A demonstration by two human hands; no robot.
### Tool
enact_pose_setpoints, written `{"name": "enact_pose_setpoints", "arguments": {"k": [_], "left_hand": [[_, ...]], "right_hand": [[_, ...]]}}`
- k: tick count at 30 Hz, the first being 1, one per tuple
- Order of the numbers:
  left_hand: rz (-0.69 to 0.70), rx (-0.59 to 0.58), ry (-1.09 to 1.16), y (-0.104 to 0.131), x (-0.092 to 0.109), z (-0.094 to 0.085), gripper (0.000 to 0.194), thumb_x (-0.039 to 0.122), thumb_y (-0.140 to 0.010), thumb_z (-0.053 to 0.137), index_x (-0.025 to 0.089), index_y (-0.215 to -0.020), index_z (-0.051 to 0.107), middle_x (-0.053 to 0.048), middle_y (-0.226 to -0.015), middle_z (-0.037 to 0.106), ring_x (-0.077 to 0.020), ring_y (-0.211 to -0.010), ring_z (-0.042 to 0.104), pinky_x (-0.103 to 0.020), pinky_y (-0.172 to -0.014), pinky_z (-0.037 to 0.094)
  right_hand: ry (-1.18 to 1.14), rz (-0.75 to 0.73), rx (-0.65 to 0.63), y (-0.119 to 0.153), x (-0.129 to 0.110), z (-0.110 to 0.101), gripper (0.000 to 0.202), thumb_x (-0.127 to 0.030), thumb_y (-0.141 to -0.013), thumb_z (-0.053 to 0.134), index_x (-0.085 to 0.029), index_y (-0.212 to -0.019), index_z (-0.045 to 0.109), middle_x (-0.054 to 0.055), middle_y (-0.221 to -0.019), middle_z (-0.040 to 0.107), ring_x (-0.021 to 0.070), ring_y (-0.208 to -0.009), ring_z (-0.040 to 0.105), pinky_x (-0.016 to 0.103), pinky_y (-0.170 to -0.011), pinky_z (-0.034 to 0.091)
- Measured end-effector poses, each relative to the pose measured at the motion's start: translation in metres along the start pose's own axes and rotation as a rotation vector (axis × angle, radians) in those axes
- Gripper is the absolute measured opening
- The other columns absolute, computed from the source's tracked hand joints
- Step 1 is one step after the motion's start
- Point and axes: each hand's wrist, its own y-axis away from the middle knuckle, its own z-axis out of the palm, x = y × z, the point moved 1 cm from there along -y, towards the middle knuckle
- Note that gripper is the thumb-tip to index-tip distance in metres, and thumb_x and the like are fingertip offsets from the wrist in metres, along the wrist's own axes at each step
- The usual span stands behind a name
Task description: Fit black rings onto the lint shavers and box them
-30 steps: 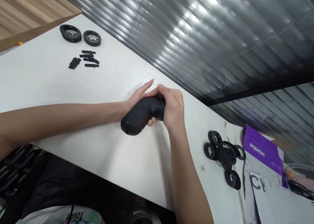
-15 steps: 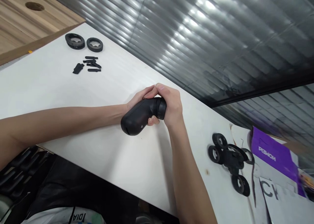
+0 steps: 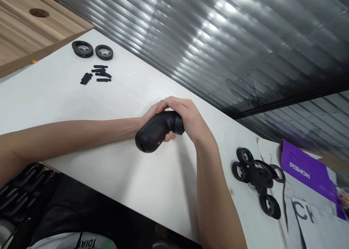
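Black handle (image 3: 156,132): matte, curved, held just above the white bench (image 3: 81,103) near its middle, thick rounded end toward the lower left, narrower collar end up and to the right.
Left hand (image 3: 154,114): comes in from the left, wrapped around the handle from behind; fingertips show under the handle at its right side, so it grips the handle.
Right hand (image 3: 191,120): comes up from the lower right, closed over the collar end, fingers curled across the top and meeting the left hand's fingers.
Contact: both hands touch the handle and each other; whether the handle's lower end touches the bench cannot be told.
Rings (image 3: 92,50): two black rings lie side by side at the far left of the bench, well apart from the hands.
Small parts (image 3: 96,73): a few flat black strips and one wider piece lie just in front of the rings.
Wheel part (image 3: 256,178): black piece with several round wheels joined at a hub, lying on the bench to the right of the right forearm.
Purple box (image 3: 308,171): at the right edge, just beyond the wheel part, with white lettering, partly on printed white sheets (image 3: 313,220).
Wall (image 3: 218,41): grey ribbed metal runs along the far edge of the bench.
Wood panel (image 3: 27,27): top left, with a round hole.
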Motion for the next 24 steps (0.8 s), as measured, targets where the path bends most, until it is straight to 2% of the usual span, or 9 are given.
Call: {"name": "enact_pose_setpoints", "arguments": {"k": [3, 5, 9, 12, 15, 18, 21, 24], "left_hand": [[-0.025, -0.125, -0.019, 0.001, 0.002, -0.002, 0.059, 0.057, -0.109, 0.034, 0.016, -0.08, 0.066, -0.008, -0.065, 0.063, -0.0182, -0.047, 0.057, -0.028, -0.046, 0.046], [-0.005, -0.167, -0.029, 0.001, 0.003, -0.003, 0.066, 0.06, -0.112, 0.027, 0.016, -0.081, 0.066, -0.009, -0.068, 0.066, -0.0191, -0.048, 0.06, -0.029, -0.046, 0.048], [0.056, -0.158, -0.016, -0.002, 0.002, -0.008, 0.075, 0.077, -0.108, 0.026, 0.017, -0.089, 0.067, -0.011, -0.069, 0.067, -0.0238, -0.05, 0.063, -0.033, -0.045, 0.053], [0.112, -0.165, 0.012, -0.002, 0.002, -0.011, 0.078, 0.083, -0.105, 0.035, 0.013, -0.1, 0.07, -0.016, -0.076, 0.071, -0.0258, -0.059, 0.069, -0.036, -0.054, 0.061], [0.136, -0.145, -0.015, 0.001, 0.002, -0.011, 0.058, 0.067, -0.108, 0.05, 0.013, -0.116, 0.07, -0.017, -0.092, 0.076, -0.0256, -0.069, 0.075, -0.037, -0.063, 0.066], [0.106, -0.179, -0.137, 0.005, 0.002, -0.008, 0.035, 0.046, -0.105, 0.064, 0.018, -0.126, 0.066, -0.018, -0.104, 0.078, -0.0206, -0.064, 0.072, -0.029, -0.055, 0.062], [0.029, -0.214, -0.216, 0.008, 0.003, -0.006, 0.03, 0.034, -0.1, 0.068, 0.018, -0.125, 0.062, -0.018, -0.1, 0.075, -0.015, -0.056, 0.064, -0.022, -0.047, 0.055], [0.006, -0.197, -0.245, 0.01, 0.004, -0.005, 0.033, 0.03, -0.098, 0.07, 0.022, -0.128, 0.059, -0.014, -0.095, 0.073, -0.0156, -0.057, 0.064, -0.02, -0.046, 0.053]], "right_hand": [[-0.05, 0.015, -0.038, 0.002, 0.0, 0.0, 0.058, -0.074, -0.092, 0.072, -0.022, -0.069, 0.075, 0.006, -0.073, 0.075, 0.0227, -0.067, 0.07, 0.034, -0.059, 0.054], [-0.066, 0.018, -0.029, 0.003, 0.002, -0.001, 0.064, -0.081, -0.089, 0.071, -0.021, -0.068, 0.078, 0.007, -0.071, 0.076, 0.0236, -0.067, 0.072, 0.034, -0.059, 0.055], [-0.089, -0.032, 0.085, -0.001, 0.009, -0.001, 0.071, -0.087, -0.088, 0.067, -0.021, -0.064, 0.079, 0.008, -0.065, 0.073, 0.0244, -0.069, 0.074, 0.035, -0.066, 0.058], [-0.103, -0.096, 0.212, -0.006, 0.015, -0.003, 0.074, -0.087, -0.09, 0.063, -0.022, -0.059, 0.077, 0.008, -0.062, 0.072, 0.0238, -0.07, 0.074, 0.036, -0.074, 0.059], [-0.102, -0.145, 0.368, -0.007, 0.022, -0.011, 0.073, -0.084, -0.092, 0.062, -0.022, -0.056, 0.075, 0.008, -0.062, 0.072, 0.0226, -0.069, 0.074, 0.036, -0.078, 0.059], [-0.087, -0.133, 0.42, -0.005, 0.031, -0.021, 0.069, -0.08, -0.091, 0.066, -0.02, -0.058, 0.075, 0.008, -0.063, 0.073, 0.0215, -0.07, 0.073, 0.035, -0.078, 0.057], [-0.076, -0.035, 0.284, -0.001, 0.035, -0.027, 0.066, -0.078, -0.09, 0.068, -0.018, -0.066, 0.079, 0.009, -0.071, 0.077, 0.0211, -0.073, 0.073, 0.032, -0.075, 0.055], [-0.073, 0.072, 0.131, 0.003, 0.033, -0.029, 0.065, -0.078, -0.089, 0.069, -0.016, -0.074, 0.083, 0.009, -0.075, 0.078, 0.0202, -0.071, 0.07, 0.031, -0.069, 0.052]]}}
